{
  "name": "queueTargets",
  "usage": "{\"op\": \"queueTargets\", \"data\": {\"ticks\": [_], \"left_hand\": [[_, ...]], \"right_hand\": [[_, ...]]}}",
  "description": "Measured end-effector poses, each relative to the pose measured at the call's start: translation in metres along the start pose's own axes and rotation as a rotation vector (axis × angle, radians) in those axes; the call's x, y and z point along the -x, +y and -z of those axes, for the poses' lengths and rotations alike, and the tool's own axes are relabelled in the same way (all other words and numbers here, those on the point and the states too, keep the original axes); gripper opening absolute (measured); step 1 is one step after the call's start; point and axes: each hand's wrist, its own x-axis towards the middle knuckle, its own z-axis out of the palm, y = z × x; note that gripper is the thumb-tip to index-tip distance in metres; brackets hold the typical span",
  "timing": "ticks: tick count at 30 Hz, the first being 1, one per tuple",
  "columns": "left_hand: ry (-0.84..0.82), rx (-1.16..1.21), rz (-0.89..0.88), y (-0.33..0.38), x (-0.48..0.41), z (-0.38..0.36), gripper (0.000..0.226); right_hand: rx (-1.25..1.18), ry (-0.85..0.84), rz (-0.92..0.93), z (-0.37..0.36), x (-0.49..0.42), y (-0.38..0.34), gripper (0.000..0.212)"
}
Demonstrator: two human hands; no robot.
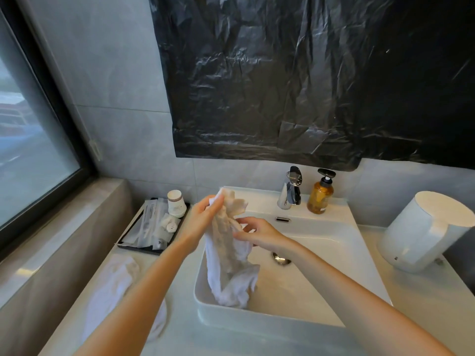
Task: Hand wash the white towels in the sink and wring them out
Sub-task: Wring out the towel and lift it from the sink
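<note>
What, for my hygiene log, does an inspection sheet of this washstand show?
Surface: white counter, sink set in it.
Job's things: towel held upright, lower end in the sink; second towel lying on the counter, left.
Clutter: tray with cups and packets; soap bottle; white container.
Hands: left hand grips the towel's top; right hand pinches its middle.
Cables: nothing seen.
Surroundings: window, black plastic sheet, tap.

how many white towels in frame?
2. The held towel hangs into the sink, gripped by left hand and right hand; the other towel lies on the counter left of it. Bundle could hide more.
</note>
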Motion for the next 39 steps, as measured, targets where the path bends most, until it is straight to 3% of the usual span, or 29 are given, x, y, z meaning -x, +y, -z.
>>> {"op": "queueTargets", "data": {"ticks": [3,4,9,14,17,21,24,28,33,36,39], "left_hand": [[0.002,0.042,-0.051,0.020,-0.004,0.002,0.032],[0.024,0.064,-0.062,0.028,-0.005,0.003,0.032],[0.043,0.086,-0.110,0.062,-0.009,0.008,0.030],[0.039,0.113,-0.137,0.080,-0.014,0.009,0.027],[-0.012,0.072,-0.118,0.084,-0.013,0.005,0.038],[0.022,-0.018,-0.221,0.087,-0.012,0.010,0.029],[-0.082,-0.044,-0.174,0.087,-0.013,0.015,0.026],[-0.195,-0.235,-0.188,0.082,-0.013,0.011,0.090],[-0.242,-0.245,-0.074,0.037,-0.013,-0.001,0.117],[-0.163,-0.236,-0.058,0.026,-0.017,-0.008,0.079],[-0.125,-0.389,-0.085,0.031,-0.026,0.003,0.049]], "right_hand": [[0.018,0.010,0.085,0.002,-0.002,-0.013,0.005],[-0.009,0.008,0.096,0.003,-0.003,-0.017,0.008],[-0.174,-0.056,0.087,0.008,0.000,-0.039,0.026],[-0.243,-0.058,0.089,0.003,0.004,-0.063,0.067],[-0.129,-0.056,0.145,-0.002,0.003,-0.074,0.041],[-0.133,0.056,0.177,0.005,0.004,-0.084,0.013],[-0.152,0.078,0.209,0.016,0.005,-0.091,0.013],[-0.217,0.083,0.221,0.025,0.006,-0.104,0.029],[-0.367,0.127,0.252,0.039,0.001,-0.115,0.040],[-0.405,0.153,0.269,0.052,0.003,-0.120,0.036],[-0.455,0.227,0.272,0.067,0.004,-0.109,0.041]]}}
